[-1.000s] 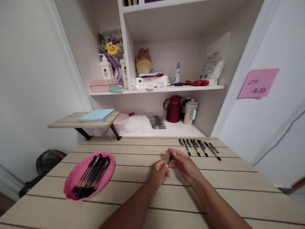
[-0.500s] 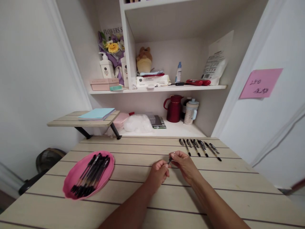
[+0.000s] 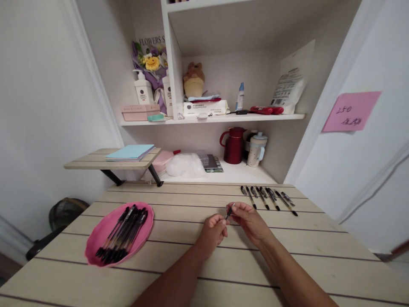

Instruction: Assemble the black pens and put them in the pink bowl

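Observation:
Above the middle of the table, my left hand [image 3: 211, 233] is closed around a black pen [image 3: 228, 212], most of which is hidden in the fist. Its dark end sticks up toward my right hand [image 3: 248, 221], whose thumb and fingers pinch near that end. To the left, a pink scalloped plate [image 3: 92, 245] holds a bundle of black pens [image 3: 128, 232]. Beyond my right hand lie several pens with their caps off beside them, in a row [image 3: 262, 198] on the table.
At the back left, a small raised stand [image 3: 86, 161] carries a stack of blue paper [image 3: 130, 152]. Behind the table, a shelf holds a red jug [image 3: 234, 147], a lidded cup [image 3: 256, 150] and a white plastic bag [image 3: 185, 165]. A pink note [image 3: 351, 111] is on the right wall.
The fingers of my right hand have shifted slightly, and more of the pen's dark end shows between the hands. My left hand stays in place.

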Available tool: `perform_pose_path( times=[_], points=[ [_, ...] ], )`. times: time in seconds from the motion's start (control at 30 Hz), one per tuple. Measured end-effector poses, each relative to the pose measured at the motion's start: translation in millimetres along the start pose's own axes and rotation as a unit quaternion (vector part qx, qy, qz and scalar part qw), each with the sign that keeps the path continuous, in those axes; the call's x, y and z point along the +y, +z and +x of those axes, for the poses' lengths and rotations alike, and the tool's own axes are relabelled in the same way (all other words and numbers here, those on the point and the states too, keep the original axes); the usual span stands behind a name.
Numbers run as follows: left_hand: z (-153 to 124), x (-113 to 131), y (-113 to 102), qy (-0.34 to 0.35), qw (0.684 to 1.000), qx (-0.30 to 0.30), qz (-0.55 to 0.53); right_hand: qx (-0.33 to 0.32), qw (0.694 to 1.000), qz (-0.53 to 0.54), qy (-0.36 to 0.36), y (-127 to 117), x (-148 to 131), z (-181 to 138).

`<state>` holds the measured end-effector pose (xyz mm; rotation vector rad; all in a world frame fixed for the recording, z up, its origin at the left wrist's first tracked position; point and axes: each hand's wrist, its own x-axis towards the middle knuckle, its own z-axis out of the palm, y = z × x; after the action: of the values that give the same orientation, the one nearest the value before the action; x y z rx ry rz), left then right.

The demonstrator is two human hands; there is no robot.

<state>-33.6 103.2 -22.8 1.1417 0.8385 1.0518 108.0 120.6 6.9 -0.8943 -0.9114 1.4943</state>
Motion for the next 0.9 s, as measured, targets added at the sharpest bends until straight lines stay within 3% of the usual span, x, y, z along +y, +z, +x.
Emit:
perform_pose_path(
  times=[0.1,0.23,0.37,0.43,0.5,0.57,0.6,0.63,0.73,0.77,0.8,0.9],
  points=[
    [0.3,-0.3,-0.1,-0.005,1.000,0.000,-0.003,0.018,1.000,-0.022,-0.001,-0.7,0.0,0.3],
    [0.9,-0.5,-0.7,-0.005,1.000,-0.002,-0.004,-0.009,1.000,-0.005,0.008,-1.9,1.4,1.9],
    [2.5,-2.1,-2.0,-0.008,1.000,-0.005,-0.006,0.035,0.998,-0.042,-0.016,-3.3,4.4,0.9],
    [2.8,-2.5,-2.4,-0.011,1.000,-0.001,-0.012,0.022,0.997,-0.067,-0.019,-5.1,3.7,0.3],
    [2.3,-2.1,-2.4,-0.010,1.000,0.004,-0.025,-0.014,0.993,-0.112,-0.028,-8.5,0.1,3.8],
    [1.3,-0.9,-2.1,-0.009,0.999,0.012,-0.039,-0.009,0.973,-0.227,-0.044,-13.4,-6.3,14.8],
    [0.8,-0.2,-1.9,-0.011,0.999,0.017,-0.044,0.016,0.947,-0.317,-0.055,-16.2,-10.0,23.3],
    [0.4,0.3,-1.7,-0.012,0.999,0.020,-0.047,0.060,0.900,-0.428,-0.064,-19.0,-13.8,33.5],
    [1.0,0.5,-1.5,-0.014,0.999,0.025,-0.044,0.135,0.686,-0.712,-0.069,-26.2,-23.1,67.4],
    [1.8,0.0,-1.7,-0.013,0.999,0.024,-0.042,0.143,0.649,-0.745,-0.065,-27.9,-24.8,77.6],
    [2.9,-0.8,-2.0,-0.013,0.999,0.024,-0.040,0.149,0.627,-0.763,-0.059,-29.2,-25.7,86.5],
    [6.8,-4.3,-4.2,-0.024,0.999,0.013,-0.037,0.155,0.623,-0.765,-0.055,-30.9,-23.9,104.7]
  ],
)
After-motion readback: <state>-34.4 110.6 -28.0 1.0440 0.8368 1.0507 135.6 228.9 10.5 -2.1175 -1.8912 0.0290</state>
